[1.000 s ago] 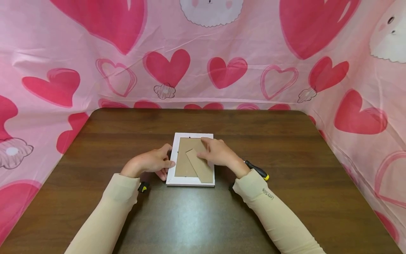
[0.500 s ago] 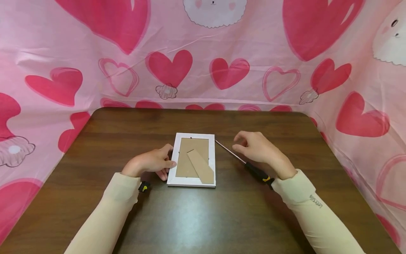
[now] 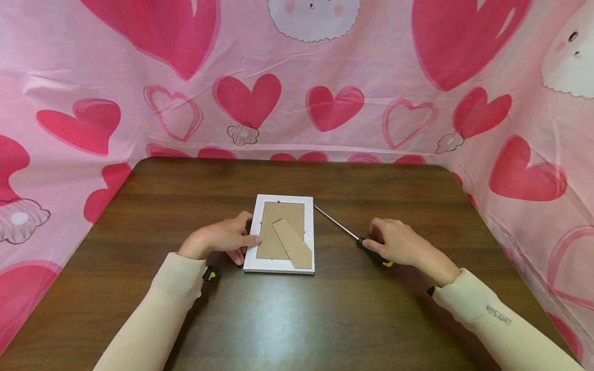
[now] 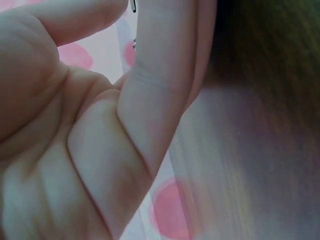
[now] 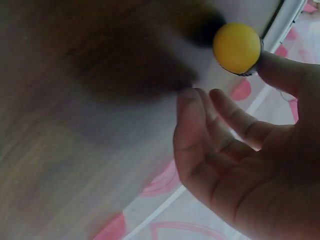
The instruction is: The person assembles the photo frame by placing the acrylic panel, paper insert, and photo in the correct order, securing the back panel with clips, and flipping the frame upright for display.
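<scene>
A white picture frame (image 3: pixel 252 265) lies face down on the table, its brown backing board and slanted stand flap (image 3: pixel 293 243) facing up. My left hand (image 3: pixel 218 238) holds its left side, thumb on the white border and fingers along the outer edge. The left wrist view shows this hand's palm and fingers (image 4: pixel 160 75) up close. To the right lies a screwdriver (image 3: pixel 337 221), tip near the frame's upper right corner. Over its dark handle is my right hand (image 3: pixel 401 242); in the right wrist view the thumb is against the handle's yellow end (image 5: pixel 237 48), the other fingers apart from it.
The brown wooden table (image 3: pixel 297 330) stretches out around the frame. Behind and at both sides hangs a pink cloth (image 3: pixel 287 62) with red hearts, meeting the table's far edge.
My right hand has left the frame's backing and moved right, then down to the screwdriver's handle. My left hand stays on the frame's left edge.
</scene>
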Tool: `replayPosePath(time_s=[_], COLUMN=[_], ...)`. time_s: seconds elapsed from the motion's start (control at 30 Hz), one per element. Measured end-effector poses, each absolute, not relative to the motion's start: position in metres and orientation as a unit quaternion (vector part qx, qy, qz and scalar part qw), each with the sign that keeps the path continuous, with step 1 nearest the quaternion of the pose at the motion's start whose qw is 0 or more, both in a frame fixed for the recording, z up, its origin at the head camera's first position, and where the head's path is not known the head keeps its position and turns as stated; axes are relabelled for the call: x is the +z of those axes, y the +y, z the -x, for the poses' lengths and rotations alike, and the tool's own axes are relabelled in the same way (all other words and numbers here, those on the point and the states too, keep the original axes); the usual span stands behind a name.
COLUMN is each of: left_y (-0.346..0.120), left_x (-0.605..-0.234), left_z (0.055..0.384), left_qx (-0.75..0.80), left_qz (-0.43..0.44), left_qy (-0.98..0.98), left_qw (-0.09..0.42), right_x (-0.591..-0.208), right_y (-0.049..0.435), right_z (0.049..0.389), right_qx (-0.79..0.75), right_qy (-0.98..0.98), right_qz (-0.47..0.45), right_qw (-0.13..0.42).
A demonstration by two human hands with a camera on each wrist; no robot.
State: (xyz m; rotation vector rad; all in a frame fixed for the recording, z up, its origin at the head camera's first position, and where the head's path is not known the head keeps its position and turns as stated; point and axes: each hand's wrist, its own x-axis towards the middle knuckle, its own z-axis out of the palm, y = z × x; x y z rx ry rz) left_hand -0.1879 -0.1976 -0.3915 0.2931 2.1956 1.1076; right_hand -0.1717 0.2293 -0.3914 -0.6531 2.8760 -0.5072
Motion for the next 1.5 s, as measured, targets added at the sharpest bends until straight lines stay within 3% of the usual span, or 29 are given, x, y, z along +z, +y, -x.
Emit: replayPosePath(time_s=[0.47, 0.63, 0.97, 1.17, 1.5], left_y=[-0.190, -0.189, -0.192, -0.194, -0.194], left_x=[-0.393, -0.394, -0.394, -0.394, -0.396], left_z=[0.186, 0.186, 0.186, 0.185, 0.187], left_qx=[0.405, 0.405, 0.409, 0.408, 0.407], left_qz=[-0.123, -0.121, -0.117, -0.114, -0.113], left_qy=[0.853, 0.854, 0.851, 0.851, 0.850], left_qw=[0.306, 0.305, 0.308, 0.309, 0.314], right_x=[-0.396, -0.381, -0.326, -0.300, -0.296], right_y=[0.231, 0.242, 0.246, 0.233, 0.213], right_z=[0.171, 0.171, 0.170, 0.169, 0.175], right_qx=[-0.169, -0.191, -0.124, -0.119, -0.100], right_qy=[0.948, 0.946, 0.953, 0.935, 0.919], right_qz=[0.252, 0.244, 0.274, 0.327, 0.363], right_qw=[0.091, 0.095, 0.033, 0.069, 0.120])
